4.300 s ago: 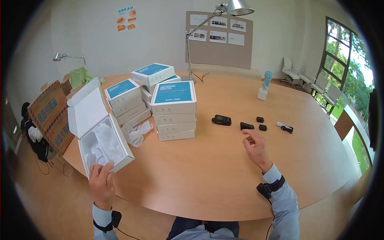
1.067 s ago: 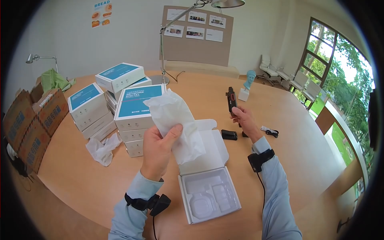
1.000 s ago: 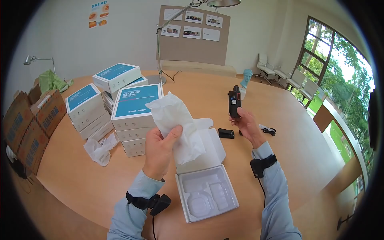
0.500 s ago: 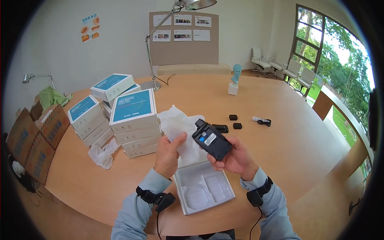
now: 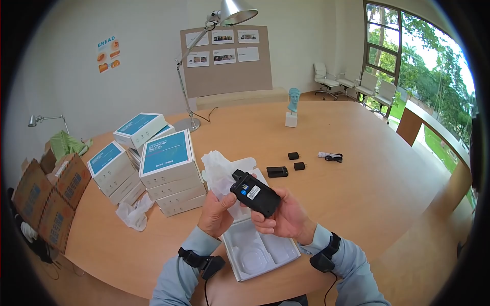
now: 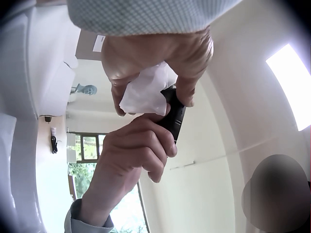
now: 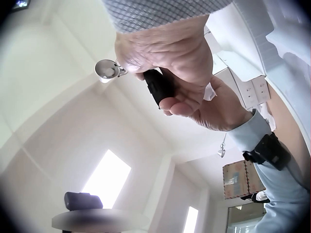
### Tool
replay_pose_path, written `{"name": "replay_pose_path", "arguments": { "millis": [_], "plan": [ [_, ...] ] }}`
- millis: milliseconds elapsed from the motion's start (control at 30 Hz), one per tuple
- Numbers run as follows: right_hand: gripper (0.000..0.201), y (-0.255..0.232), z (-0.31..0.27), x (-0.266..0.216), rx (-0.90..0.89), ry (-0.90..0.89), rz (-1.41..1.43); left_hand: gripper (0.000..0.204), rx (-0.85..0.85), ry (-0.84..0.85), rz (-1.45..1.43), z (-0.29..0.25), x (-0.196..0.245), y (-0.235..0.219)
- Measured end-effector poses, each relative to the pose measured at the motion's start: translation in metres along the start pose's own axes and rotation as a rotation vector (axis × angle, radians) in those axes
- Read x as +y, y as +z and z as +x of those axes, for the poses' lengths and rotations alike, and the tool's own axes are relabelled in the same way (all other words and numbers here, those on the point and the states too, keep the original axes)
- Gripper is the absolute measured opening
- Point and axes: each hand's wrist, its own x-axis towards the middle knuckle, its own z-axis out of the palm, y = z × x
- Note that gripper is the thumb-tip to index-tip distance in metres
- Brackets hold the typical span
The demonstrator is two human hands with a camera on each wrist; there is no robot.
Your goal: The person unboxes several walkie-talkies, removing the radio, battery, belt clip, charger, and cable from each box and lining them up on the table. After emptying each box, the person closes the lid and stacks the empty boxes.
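Observation:
My right hand (image 5: pixel 291 217) grips a black walkie-talkie (image 5: pixel 259 196), its labelled back facing up and its stubby antenna end pointing left. White crinkled plastic wrap (image 5: pixel 217 171) is held in my left hand (image 5: pixel 215 211), between thumb and fingers. In the left wrist view the left thumb lies right at the top end of the walkie-talkie (image 6: pixel 173 119), and the mouth of the wrap (image 6: pixel 146 92) is beside it. Below both hands an open white box (image 5: pixel 270 274) with a moulded tray sits near the table's front edge, its lid partly hidden behind the hands.
Stacked white boxes with blue tops (image 5: pixel 171 153) stand at the left, with another crumpled wrap (image 5: pixel 135 213) in front. Beyond the hands lie a black block (image 5: pixel 277 172), two black plug adapters (image 5: pixel 299 166) and a coiled cable (image 5: pixel 334 157). A lamp (image 5: pixel 189 124) stands behind.
The open box has come from the left to the front middle, and the left hand has lifted wrap. The right hand picked up the walkie-talkie, turned it over and brought it to the wrap.

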Motion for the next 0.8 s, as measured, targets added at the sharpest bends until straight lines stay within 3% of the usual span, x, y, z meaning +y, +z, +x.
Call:
{"name": "replay_pose_path", "arguments": {
  "millis": [233,533,633,700,767,800],
  "plan": [
    [0.053,0.02,0.0,0.011,0.06,-0.027,0.017,0.081,-0.048,0.001,-0.039,-0.004,0.001,0.002],
    [0.063,0.0,0.002,-0.009,0.072,-0.059,-0.186,0.076,0.089,0.064,-0.105,-0.002,0.009,0.001],
    [0.056,-0.019,-0.003,-0.045,0.15,-0.037,-0.434,0.069,0.125,0.087,-0.177,0.001,0.01,-0.006],
    [0.043,-0.038,-0.007,-0.075,0.338,-0.196,-0.858,0.062,0.217,0.085,-0.232,0.002,0.013,-0.007],
    [0.042,-0.066,-0.003,-0.095,0.694,-0.329,-1.336,0.056,0.271,0.064,-0.21,0.003,0.017,-0.004],
    [0.042,-0.088,-0.004,-0.104,0.689,-0.324,-1.336,0.051,0.32,0.038,-0.184,0.003,0.018,-0.003]
  ]
}}
